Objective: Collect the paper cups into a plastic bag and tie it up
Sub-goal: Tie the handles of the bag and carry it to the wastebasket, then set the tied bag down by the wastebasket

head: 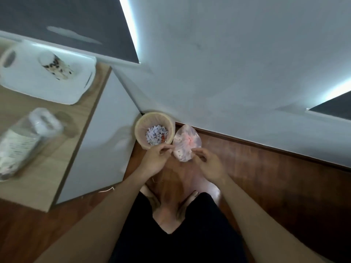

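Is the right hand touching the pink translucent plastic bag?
Touching. Head view: the right hand pinches the pink plastic bag at its lower edge.

Thin translucent pink plastic bag [185, 144], glossy dark wood floor [266, 177], matt pale wall [228, 63], white plastic basket [57, 86].

A round bin [137, 130] holding paper scraps [156, 136] stands beside a table [43, 168] bearing a bottle [20, 143].
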Demonstrator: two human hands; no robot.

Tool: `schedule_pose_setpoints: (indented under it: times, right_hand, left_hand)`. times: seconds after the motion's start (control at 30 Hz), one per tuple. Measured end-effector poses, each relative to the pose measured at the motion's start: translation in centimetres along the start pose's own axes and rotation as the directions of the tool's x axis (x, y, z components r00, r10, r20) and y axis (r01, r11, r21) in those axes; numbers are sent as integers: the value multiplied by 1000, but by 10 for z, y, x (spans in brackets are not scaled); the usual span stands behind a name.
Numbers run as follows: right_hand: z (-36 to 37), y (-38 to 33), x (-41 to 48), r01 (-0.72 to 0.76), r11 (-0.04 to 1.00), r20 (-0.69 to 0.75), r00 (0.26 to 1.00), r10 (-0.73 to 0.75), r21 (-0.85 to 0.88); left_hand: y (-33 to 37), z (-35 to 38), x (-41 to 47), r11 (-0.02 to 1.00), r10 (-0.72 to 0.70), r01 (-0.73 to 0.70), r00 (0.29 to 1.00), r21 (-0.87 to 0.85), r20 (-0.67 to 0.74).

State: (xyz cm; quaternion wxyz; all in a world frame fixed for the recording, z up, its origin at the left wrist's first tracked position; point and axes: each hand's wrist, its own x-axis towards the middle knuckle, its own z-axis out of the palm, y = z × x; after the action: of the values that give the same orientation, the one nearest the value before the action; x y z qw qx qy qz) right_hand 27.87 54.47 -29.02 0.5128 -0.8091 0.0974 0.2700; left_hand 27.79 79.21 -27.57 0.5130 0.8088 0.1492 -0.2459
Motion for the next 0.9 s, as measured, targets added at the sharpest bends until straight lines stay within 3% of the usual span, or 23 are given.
schedule_pose_setpoints:
  times: [0.3,0.63,0.9]
  right_hand:
    - [-48,-149,-107,136,990,82,988,-132,-38]
    - [-32,-238,-116,247,966,190,955,-228,-80]
    - [21,-275,-149,293,952,250,931,-264,-85]
  left_hand:
    - [122,-68,-143,998,-15,13,999,-54,-48]
    - [136,-139,-217,980,-35,-28,951,-198,-307]
    - [105,-181,-269,956,-69,-49,922,-290,-382]
